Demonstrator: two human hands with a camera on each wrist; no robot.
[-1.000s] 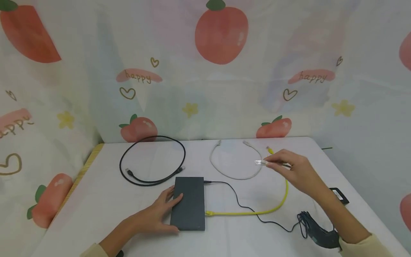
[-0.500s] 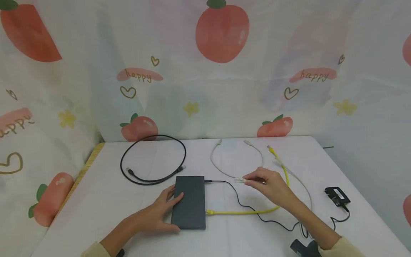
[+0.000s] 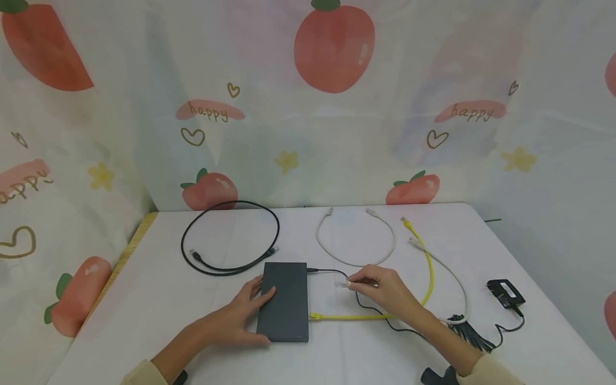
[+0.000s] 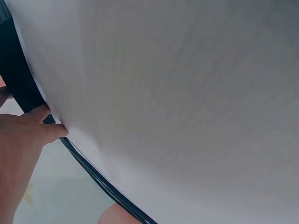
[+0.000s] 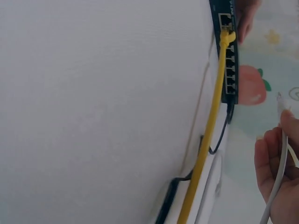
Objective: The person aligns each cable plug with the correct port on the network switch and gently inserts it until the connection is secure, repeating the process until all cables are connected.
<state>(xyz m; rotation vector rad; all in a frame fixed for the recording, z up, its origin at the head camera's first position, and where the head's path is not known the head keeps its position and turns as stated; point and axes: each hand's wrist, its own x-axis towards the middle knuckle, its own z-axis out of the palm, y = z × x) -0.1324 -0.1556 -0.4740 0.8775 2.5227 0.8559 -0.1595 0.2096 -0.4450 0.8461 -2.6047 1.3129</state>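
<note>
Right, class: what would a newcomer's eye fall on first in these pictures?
Probably the bright yellow cable, plugged into the right side of the dark box. Next, perhaps, the right hand, pinching a white cable by its clear plug, also right of the box. Behind the table, large red fruit prints stand out on the pale backdrop.

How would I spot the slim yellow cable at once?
On the white table, find the flat dark rectangular box touched by the left hand. From its right side curves the slim yellow cable, its colour unlike nearby black cables and white cables.
</note>
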